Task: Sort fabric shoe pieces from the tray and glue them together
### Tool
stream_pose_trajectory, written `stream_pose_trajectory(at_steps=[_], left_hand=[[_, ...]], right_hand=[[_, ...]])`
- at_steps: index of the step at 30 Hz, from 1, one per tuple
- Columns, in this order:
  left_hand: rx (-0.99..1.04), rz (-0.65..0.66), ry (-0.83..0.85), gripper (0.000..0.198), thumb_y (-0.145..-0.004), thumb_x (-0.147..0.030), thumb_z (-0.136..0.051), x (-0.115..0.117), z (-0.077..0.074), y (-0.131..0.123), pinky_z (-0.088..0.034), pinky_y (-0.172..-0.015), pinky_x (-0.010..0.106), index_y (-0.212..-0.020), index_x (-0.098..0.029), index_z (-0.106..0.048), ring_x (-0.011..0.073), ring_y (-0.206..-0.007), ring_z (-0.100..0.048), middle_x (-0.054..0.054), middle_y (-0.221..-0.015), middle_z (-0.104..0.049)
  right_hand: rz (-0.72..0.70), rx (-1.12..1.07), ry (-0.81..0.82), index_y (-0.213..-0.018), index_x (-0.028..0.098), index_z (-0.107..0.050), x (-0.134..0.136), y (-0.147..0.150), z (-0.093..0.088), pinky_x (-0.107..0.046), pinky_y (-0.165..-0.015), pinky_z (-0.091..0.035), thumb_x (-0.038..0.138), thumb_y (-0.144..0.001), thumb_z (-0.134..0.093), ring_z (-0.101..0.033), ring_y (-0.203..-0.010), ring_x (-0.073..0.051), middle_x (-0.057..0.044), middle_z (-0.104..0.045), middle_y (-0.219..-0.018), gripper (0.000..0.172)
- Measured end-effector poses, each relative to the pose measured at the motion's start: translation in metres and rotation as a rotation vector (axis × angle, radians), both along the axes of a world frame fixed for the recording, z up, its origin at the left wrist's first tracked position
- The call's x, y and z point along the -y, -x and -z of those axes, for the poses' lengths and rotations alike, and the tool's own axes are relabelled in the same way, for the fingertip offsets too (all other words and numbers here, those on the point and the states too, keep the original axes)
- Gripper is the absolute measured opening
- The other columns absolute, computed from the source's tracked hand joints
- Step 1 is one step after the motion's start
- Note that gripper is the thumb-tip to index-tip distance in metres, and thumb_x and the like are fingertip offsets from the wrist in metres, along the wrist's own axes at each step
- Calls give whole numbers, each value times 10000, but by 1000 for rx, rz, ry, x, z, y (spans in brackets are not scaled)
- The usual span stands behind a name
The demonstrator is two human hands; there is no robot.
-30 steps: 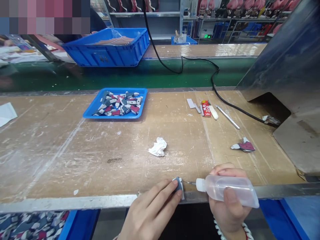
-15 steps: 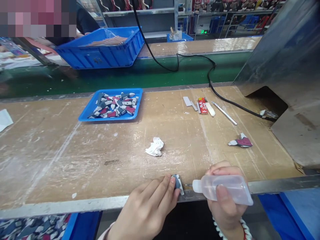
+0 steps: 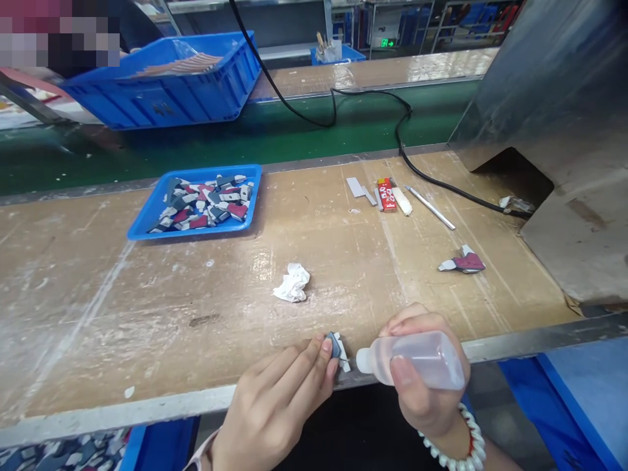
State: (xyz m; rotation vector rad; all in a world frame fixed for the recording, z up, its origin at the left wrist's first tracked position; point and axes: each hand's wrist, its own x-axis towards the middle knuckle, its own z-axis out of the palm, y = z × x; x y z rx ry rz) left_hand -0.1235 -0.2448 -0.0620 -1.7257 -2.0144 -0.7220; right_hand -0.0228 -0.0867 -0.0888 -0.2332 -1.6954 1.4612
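Near the front edge of the table, my left hand (image 3: 282, 396) pinches a small grey and white piece (image 3: 339, 352), mostly covered by the fingers. My right hand (image 3: 424, 379) is wrapped round a translucent squeeze bottle (image 3: 417, 358), tilted on its side with its white cap toward the left. The bottle's thin needle tip meets the white part of the piece; whether any liquid comes out is too small to tell. A crumpled white tissue (image 3: 293, 283) lies beyond my left hand. Farther right rests a maroon and white piece (image 3: 464, 260).
A blue tray (image 3: 142, 226) holds several similar pieces. Behind it stands a large blue crate (image 3: 161, 104). A red packet (image 3: 386, 195) and a silver pen-like tool (image 3: 430, 208) lie near a black cable (image 3: 441, 190). A metal housing (image 3: 564, 124) rises at right. Another person is partly visible at the back left.
The bottle's tip has come onto the piece's white part, where before it was just to the right. The whole view has shifted a little.
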Motion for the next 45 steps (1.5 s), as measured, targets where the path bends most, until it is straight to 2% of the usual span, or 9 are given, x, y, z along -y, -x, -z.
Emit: stream_pose_trajectory(at_steps=[7,11,15,20,24,37,39,42,45], left_hand=[[26,-58,27,123,-904,-16,-609,9,4,-6,-642,-622,318,-990,-43,-694,225,-788,-761,132,-926,-790],[47,-69,12,156,-912,-18,-579,8,9,-1,-634,-637,272,-1006,-63,-696,196,-754,-758,111,-896,-792],[219,-89,-75,150,-927,-37,-562,8,11,-1,-603,-694,252,-960,-111,-689,167,-788,-729,80,-872,-769],[442,-114,-35,152,-906,-12,-589,8,9,-2,-545,-711,265,-932,-141,-665,154,-815,-673,55,-877,-724],[492,-115,-16,165,-913,-13,-583,8,9,0,-525,-713,258,-927,-155,-665,144,-823,-651,40,-872,-712],[528,-141,-11,160,-919,-28,-587,7,8,0,-529,-739,251,-905,-163,-671,139,-835,-658,41,-886,-705],[528,-142,-14,164,-918,-26,-588,8,8,0,-528,-748,252,-904,-168,-668,138,-843,-658,35,-883,-706],[515,-133,-15,171,-919,-23,-586,8,10,1,-523,-757,249,-911,-176,-660,136,-858,-655,25,-880,-707],[485,-123,2,165,-924,-34,-585,11,12,1,-525,-766,250,-962,-179,-653,142,-884,-652,28,-911,-711]], right_hand=[[-25,-63,-80,-985,204,-588,0,2,4,-300,-592,-526,269,-864,-633,-608,-748,-189,-32,-588,-801,145],[-3,-66,-125,-979,204,-597,0,6,8,-285,-562,-525,361,-926,-588,-620,-714,-184,-41,-607,-777,166],[-44,-75,-173,-1015,204,-599,0,4,7,-304,-598,-556,364,-903,-626,-639,-744,-197,-51,-619,-808,197],[-71,-41,-126,-1072,214,-576,2,2,5,-338,-693,-566,341,-890,-643,-621,-832,-206,-55,-614,-876,231],[-111,-31,-99,-1088,219,-569,3,2,4,-298,-751,-553,317,-897,-649,-604,-881,-176,-41,-603,-917,229],[-49,-56,-144,-1092,205,-575,4,-2,9,-343,-692,-557,331,-857,-677,-615,-835,-209,-47,-604,-884,286],[48,-136,-53,-1079,213,-575,5,1,11,-315,-679,-541,338,-854,-668,-586,-837,-193,-39,-579,-896,274],[193,-205,234,-1050,253,-557,3,5,9,-299,-691,-535,308,-825,-704,-554,-920,-190,-33,-544,-982,273],[125,-79,521,-1009,270,-542,-3,5,3,-311,-780,-549,221,-764,-787,-572,-1004,-185,-21,-548,-1063,351]])
